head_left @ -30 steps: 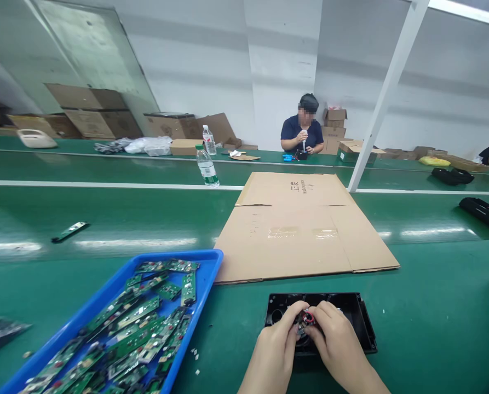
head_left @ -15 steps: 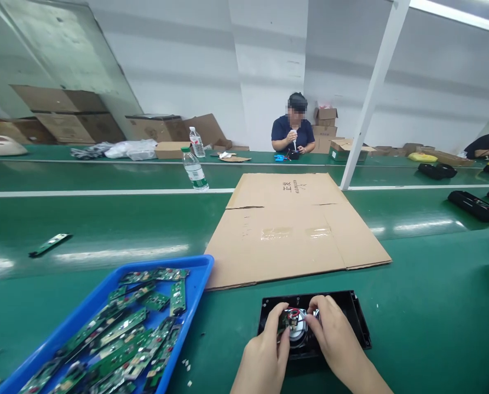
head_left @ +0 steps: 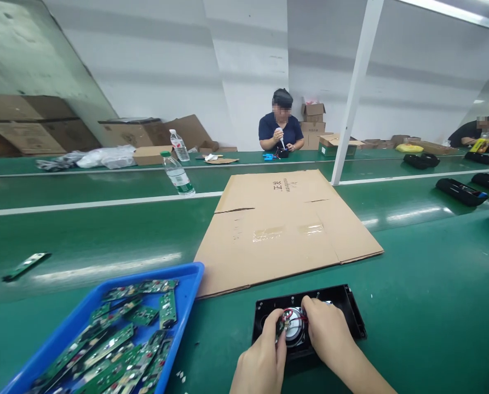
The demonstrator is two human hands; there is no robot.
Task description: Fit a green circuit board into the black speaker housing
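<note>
Both hands, left hand (head_left: 263, 361) and right hand (head_left: 328, 334), fingers pinched on a round speaker (head_left: 294, 326) in a black housing (head_left: 351, 314) on the green bench (head_left: 433, 295), white walls behind.

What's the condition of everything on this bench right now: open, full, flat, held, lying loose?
black housing: lying open side up on the green table.
round speaker: sitting in the housing, gripped from both sides.
left hand: pinching the speaker's left edge.
right hand: holding its right edge.
blue tray: heaped with circuit boards.
cardboard sheet: unfolded flat.
nearer water bottle: upright, capped.
</note>
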